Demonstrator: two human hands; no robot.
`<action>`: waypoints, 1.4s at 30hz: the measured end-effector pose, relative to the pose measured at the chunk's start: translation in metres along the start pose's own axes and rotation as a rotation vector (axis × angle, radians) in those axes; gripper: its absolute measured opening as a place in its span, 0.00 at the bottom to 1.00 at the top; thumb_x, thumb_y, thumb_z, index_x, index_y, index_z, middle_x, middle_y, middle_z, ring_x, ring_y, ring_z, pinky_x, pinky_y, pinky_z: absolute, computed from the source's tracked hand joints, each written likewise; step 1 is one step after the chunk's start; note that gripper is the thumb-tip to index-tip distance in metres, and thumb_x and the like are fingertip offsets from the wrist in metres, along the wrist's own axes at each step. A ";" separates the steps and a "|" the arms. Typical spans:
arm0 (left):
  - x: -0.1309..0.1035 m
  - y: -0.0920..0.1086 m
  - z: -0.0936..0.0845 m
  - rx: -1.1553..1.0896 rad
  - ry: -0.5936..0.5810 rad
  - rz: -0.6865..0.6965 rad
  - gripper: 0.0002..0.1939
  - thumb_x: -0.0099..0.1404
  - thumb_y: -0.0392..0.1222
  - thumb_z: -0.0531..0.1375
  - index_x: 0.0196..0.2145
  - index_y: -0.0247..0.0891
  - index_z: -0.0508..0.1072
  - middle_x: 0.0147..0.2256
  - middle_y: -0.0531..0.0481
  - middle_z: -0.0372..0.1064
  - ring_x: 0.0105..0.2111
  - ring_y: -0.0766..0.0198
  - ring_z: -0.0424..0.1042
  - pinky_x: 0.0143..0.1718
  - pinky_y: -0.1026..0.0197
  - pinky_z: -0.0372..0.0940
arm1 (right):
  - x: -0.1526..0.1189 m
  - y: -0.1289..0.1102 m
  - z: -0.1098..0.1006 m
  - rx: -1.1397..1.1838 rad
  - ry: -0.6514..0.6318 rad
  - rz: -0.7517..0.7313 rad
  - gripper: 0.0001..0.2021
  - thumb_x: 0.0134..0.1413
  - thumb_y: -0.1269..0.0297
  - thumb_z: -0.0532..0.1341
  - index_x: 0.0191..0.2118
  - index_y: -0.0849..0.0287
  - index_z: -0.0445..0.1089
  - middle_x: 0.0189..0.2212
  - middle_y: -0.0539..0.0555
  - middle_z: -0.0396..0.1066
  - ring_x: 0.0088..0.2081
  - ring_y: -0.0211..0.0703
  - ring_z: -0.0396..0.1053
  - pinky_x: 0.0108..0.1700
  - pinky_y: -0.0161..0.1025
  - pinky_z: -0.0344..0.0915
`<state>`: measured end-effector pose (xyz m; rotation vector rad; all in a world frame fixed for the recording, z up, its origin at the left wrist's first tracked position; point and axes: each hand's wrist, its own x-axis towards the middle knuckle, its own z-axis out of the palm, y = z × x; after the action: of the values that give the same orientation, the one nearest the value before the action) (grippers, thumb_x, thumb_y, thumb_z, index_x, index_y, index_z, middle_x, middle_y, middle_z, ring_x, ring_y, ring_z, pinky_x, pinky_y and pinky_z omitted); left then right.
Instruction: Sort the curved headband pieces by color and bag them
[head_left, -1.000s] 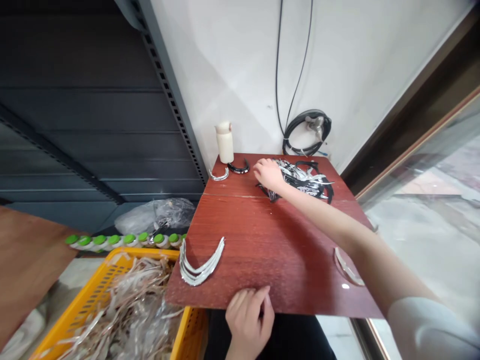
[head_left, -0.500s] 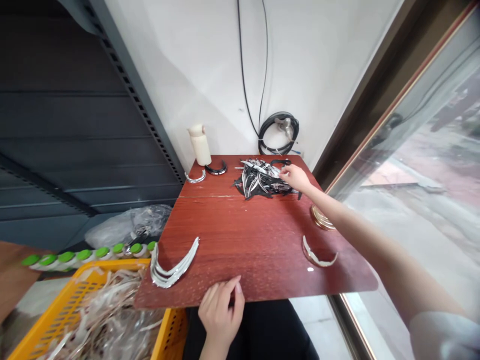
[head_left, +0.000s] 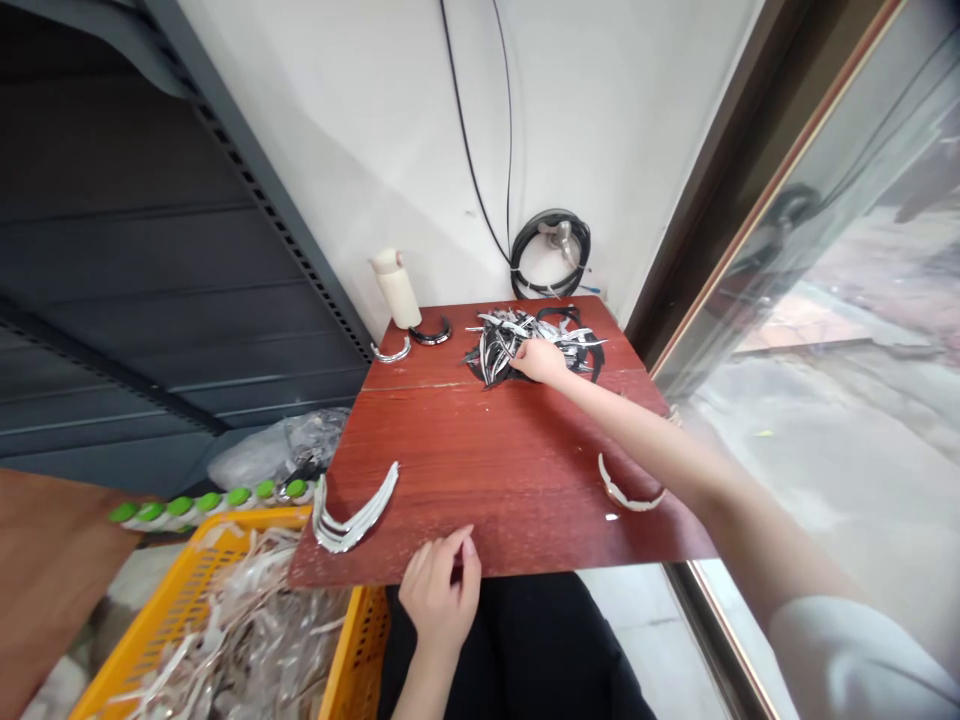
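Observation:
My right hand (head_left: 538, 362) reaches to the back of the table and pinches a curved strip at the near side of a tangled pile of black and silver strips (head_left: 491, 350). Its fingertips are partly lost among the strips. At the table's front edge rests my left hand (head_left: 441, 592), loosely curled, thumb against the forefinger, with nothing visible in it. Left of that hand lies a bundle of curved silver strips (head_left: 354, 525). A single pale curved strip (head_left: 630, 500) lies at the right, below my right forearm.
A cream bottle (head_left: 397, 290) stands at the back left beside small black curved strips (head_left: 433, 335) and silver ones (head_left: 391, 352). Coiled black cable (head_left: 517, 275) leans on the wall. A yellow crate (head_left: 360, 640) of scraps stands left of the table (head_left: 465, 450), near green-capped containers (head_left: 180, 508).
My right hand has moved left across the pile, from its right side to its near middle. The strips there have shifted. My left hand stays at the table edge; the view has shifted slightly.

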<state>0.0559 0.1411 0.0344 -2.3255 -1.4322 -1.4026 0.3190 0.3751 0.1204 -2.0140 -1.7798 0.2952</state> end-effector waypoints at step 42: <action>0.045 0.033 0.000 -0.667 -0.261 -0.856 0.25 0.65 0.62 0.54 0.30 0.36 0.75 0.19 0.51 0.68 0.20 0.66 0.68 0.25 0.65 0.65 | -0.043 0.066 -0.043 0.726 0.196 0.081 0.22 0.52 0.43 0.63 0.32 0.62 0.74 0.27 0.53 0.74 0.30 0.39 0.72 0.34 0.36 0.71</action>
<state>0.0869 0.1526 0.0791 -2.3814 -2.5760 -2.0847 0.3901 0.3201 0.1228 -1.5235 -1.2238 0.6379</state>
